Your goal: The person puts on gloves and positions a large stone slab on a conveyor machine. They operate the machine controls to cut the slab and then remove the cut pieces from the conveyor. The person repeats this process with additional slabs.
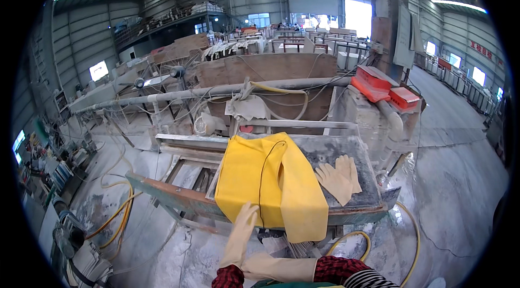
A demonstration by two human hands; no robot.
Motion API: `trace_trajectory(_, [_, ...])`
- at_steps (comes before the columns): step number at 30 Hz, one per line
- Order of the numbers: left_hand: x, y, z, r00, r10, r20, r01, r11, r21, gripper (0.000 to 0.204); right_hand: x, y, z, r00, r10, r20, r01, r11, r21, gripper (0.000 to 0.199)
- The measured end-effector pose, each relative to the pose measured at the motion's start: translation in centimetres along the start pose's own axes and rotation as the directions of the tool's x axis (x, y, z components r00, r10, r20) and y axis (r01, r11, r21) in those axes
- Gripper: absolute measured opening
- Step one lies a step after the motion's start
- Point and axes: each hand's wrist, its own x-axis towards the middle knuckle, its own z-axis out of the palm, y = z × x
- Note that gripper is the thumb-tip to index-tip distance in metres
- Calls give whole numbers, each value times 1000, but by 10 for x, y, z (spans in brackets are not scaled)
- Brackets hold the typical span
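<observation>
My left hand (246, 223), in a long cream rubber glove, points forward with its fingers stretched out in front of the near edge of a yellow apron (246, 179). It seems to hold nothing. My right hand (259, 264), in a matching glove, reaches across to the left wrist and closes on the cuff of the left glove (232, 255); its fingertips are mostly hidden. The apron lies folded over the workbench, a dark cord (263, 179) running across it and one flap hanging over the front. Beside it on the right rests a pair of cream gloves (341, 178).
The dusty workbench (365, 185) has a metal frame (192, 171) on its left. Behind stretches a thick grey pipe (211, 90) with hoses. Red plastic boxes (374, 83) sit at the back right. Yellow hoses (127, 215) lie on the wet, whitish floor (455, 201).
</observation>
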Motion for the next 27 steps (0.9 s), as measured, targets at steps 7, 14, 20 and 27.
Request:
trace_trajectory(7, [15,-80,27,969,-244,-46,45,354,-934,51,-11,-1,-1,999,11,-34,-7,993,115,38])
trace_trajectory(14, [-24,-65,30,876,-457,154,276,214,-937,69,-11,-30,-28,997,-75,28,77,994,-73,34])
trace_trajectory(20, [15,-62,19,932,-363,-13,-15,-3,-1000,68,-7,1,-3,987,73,-142,-89,990,-109,31])
trace_trajectory(27, [-1,-12,0,923,-375,-87,19,272,-962,67,-8,-31,-29,991,-110,-75,115,992,60,40])
